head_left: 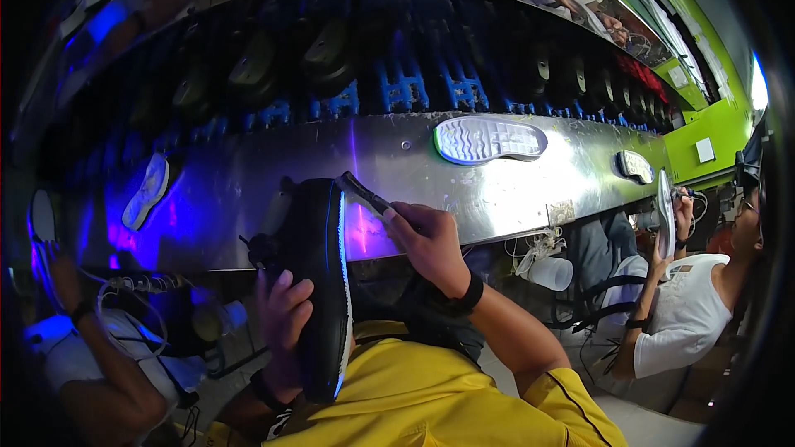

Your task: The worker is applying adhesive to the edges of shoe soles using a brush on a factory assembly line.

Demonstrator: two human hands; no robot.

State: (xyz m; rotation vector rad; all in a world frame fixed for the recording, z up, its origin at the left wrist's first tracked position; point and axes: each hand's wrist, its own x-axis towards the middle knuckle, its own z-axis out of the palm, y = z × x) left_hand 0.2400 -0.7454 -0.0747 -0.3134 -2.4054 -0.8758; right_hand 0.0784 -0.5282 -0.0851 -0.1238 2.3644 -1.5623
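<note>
A black shoe upper (pixel 319 281) stands nearly upright in front of my chest, its edge outlined by a bright bluish-white line. My left hand (pixel 286 310) grips it from the left side, fingers curled against it. Between the fingers of my right hand (pixel 429 242) is a slim dark brush (pixel 364 192), whose tip touches or nearly touches the upper's top right edge. A small dark knob-like part juts out at the shoe's left, above my left hand; what it is I cannot tell.
A shiny metal bench (pixel 389 149) runs across ahead, bearing a white shoe sole (pixel 490 140), a smaller sole (pixel 636 167) and another sole (pixel 147 190) under violet light. Behind it is a dark rack (pixel 403 87) with shoe forms. Co-workers sit at both sides; a white cup (pixel 551 273) hangs below the bench edge.
</note>
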